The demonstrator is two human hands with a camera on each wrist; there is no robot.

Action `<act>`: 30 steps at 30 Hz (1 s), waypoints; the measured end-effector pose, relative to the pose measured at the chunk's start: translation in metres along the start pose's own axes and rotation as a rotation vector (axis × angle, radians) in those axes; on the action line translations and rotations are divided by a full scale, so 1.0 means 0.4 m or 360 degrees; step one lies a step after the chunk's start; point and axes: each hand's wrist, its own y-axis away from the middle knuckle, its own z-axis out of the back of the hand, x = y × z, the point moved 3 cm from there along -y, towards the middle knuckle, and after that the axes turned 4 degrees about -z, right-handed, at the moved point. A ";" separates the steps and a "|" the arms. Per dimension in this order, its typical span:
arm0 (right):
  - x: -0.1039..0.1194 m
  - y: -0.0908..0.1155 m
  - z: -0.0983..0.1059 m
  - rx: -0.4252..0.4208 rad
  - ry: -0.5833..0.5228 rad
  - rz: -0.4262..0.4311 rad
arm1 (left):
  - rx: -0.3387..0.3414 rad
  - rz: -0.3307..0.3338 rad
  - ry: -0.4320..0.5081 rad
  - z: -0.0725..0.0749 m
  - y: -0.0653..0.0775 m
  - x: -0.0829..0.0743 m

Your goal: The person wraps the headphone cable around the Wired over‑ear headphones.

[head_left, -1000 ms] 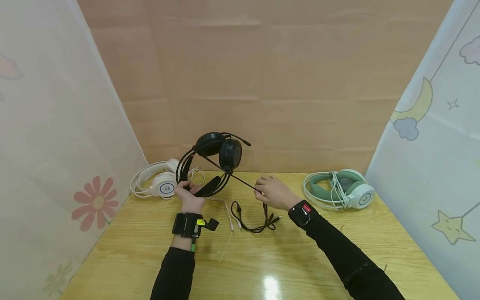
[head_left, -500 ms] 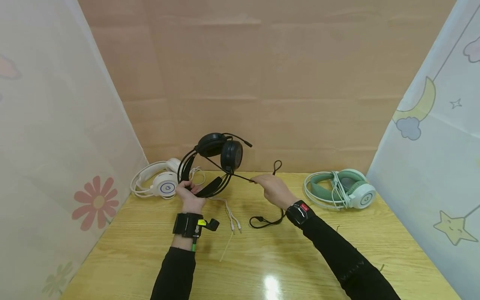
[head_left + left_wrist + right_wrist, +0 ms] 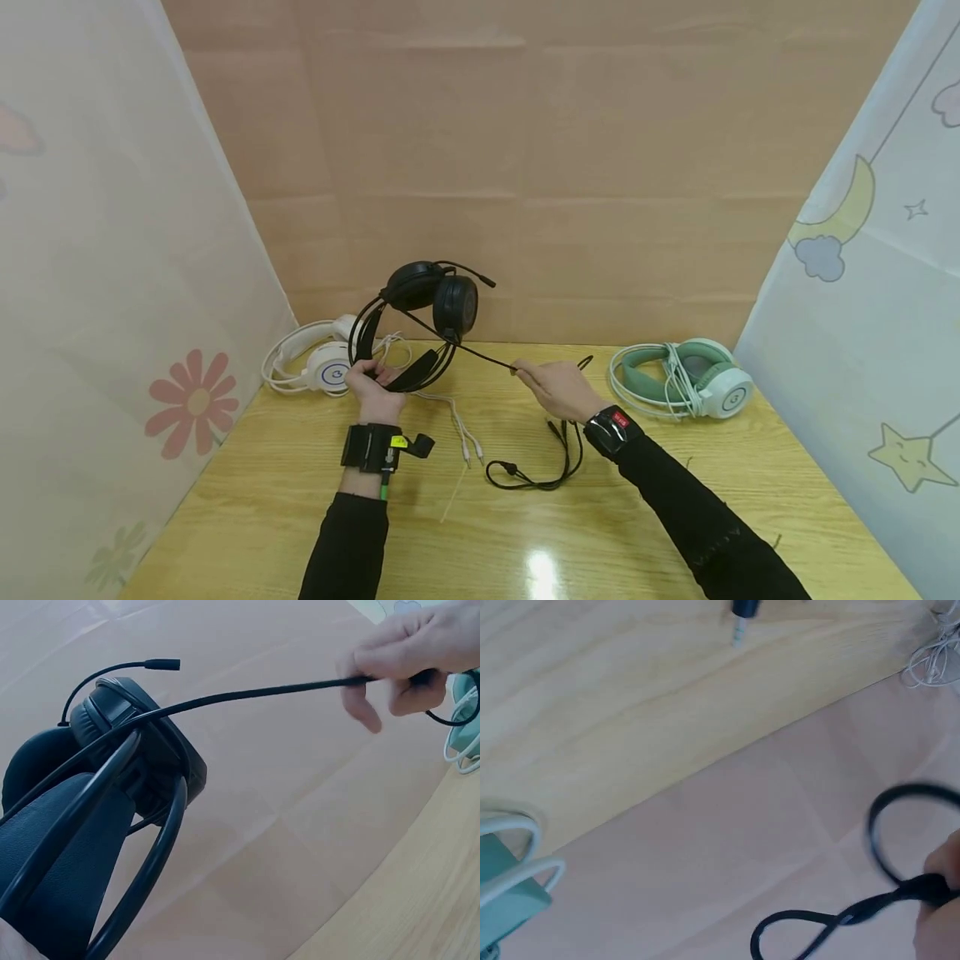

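Note:
My left hand point(image 3: 375, 396) grips the headband of a black headset point(image 3: 455, 307), holding it up over the table with ear cups and microphone boom upward. A black cable point(image 3: 483, 357) runs fairly straight from the headset to my right hand point(image 3: 558, 390), which pinches it between thumb and fingers. Past that hand, small cable loops point(image 3: 862, 909) stick out, and a longer loop point(image 3: 551, 483) droops low over the table. A metal-tipped plug point(image 3: 745, 609) shows at the top of the right wrist view. Only a bit of the left hand point(image 3: 13, 946) appears in its own wrist view.
White headphones point(image 3: 330, 368) lie at the back left, partly behind the black headset. Their white cable ends in two plugs point(image 3: 467, 454) near the middle. Green and white headphones point(image 3: 716, 387), their cable wrapped round them, sit at the back right. Brown paper point(image 3: 525, 167) stands behind the table.
My right hand dipped leftward along the cable, then drew back right and slightly down. The drooping loop swung with it. The headset in my left hand has shifted only slightly left.

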 end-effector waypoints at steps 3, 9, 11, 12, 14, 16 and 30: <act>-0.006 -0.002 0.004 0.0069 -0.0055 -0.0080 | -0.0001 0.0015 -0.0011 -0.005 0.003 0.005; 0.000 -0.012 0.015 0.0243 -0.0308 -0.0138 | -0.0050 0.0036 -0.0050 -0.001 0.009 0.013; -0.008 -0.005 0.012 0.0249 -0.0401 -0.0208 | -0.0054 0.0022 -0.0045 0.002 0.008 0.010; -0.014 0.001 0.009 0.0244 -0.0456 -0.0258 | -0.0058 0.0020 -0.0023 0.002 0.009 0.008; -0.024 0.015 0.000 0.0247 -0.0583 -0.0361 | -0.0052 0.0015 0.0000 0.002 0.008 0.006; -0.028 0.024 -0.009 0.0235 -0.0689 -0.0427 | -0.0035 0.0043 0.0051 0.001 0.007 0.007; 0.234 -0.072 -0.069 0.0419 -0.1422 -0.0580 | -0.0038 -0.0081 -0.0063 -0.003 0.019 0.047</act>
